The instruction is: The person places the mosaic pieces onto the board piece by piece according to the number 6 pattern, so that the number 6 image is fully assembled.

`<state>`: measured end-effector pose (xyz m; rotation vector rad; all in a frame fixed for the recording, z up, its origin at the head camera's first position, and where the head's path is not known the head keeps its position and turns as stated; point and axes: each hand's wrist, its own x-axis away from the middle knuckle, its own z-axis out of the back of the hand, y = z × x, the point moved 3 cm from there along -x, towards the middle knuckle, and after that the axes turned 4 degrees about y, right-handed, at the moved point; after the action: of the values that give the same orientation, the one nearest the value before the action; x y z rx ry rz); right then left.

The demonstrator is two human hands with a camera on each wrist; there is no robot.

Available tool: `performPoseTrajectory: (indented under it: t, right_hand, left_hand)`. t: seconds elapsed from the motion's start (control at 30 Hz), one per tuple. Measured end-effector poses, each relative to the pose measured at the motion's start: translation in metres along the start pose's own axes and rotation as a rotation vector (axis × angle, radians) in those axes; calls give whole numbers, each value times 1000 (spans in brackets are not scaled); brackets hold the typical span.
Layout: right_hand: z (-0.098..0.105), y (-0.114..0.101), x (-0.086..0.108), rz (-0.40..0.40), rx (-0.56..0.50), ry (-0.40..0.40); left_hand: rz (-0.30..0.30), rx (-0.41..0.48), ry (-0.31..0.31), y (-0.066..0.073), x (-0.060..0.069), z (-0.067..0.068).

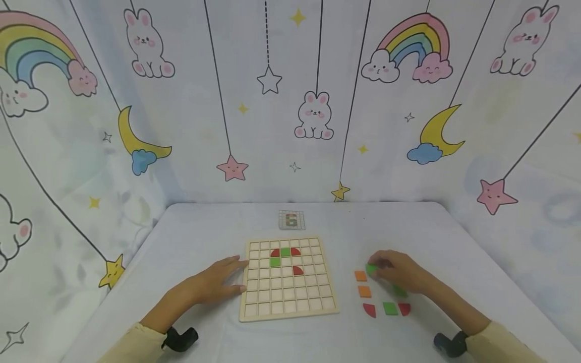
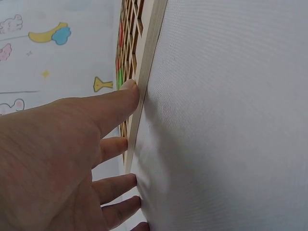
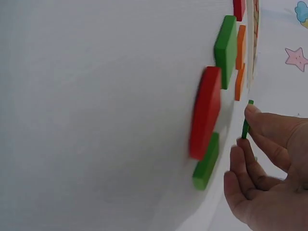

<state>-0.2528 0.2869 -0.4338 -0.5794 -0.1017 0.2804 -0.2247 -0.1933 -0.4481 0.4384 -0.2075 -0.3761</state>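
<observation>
Green tile [image 1: 371,270] pinched between thumb and fingertip, the right hand [image 1: 399,272] is at three o'clock from the wooden grid board [image 1: 289,293], its forearm [image 1: 449,302] slanting toward four. The left hand [image 1: 218,282], thumb and fingers spread apart, touches the board's nine o'clock edge. Two orange tiles [image 1: 364,292] lie near the right hand, toward eight.

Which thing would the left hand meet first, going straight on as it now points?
The wooden grid board, most likely: the left hand appears to touch its edge.
</observation>
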Motion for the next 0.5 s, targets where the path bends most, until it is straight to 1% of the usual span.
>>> performPoseTrajectory:
  t: [0.1, 0.2, 0.5]
  right_hand:
    - [0, -10, -4, 34, 17, 17]
    - [-2, -21, -10, 45, 14, 30]
    - [-21, -62, -35, 119, -48, 33]
  left_hand:
    - [-6, 8, 3, 1, 1, 0]
    - [-7, 8, 9, 1, 3, 1]
    - [-8, 14, 6, 3, 5, 3]
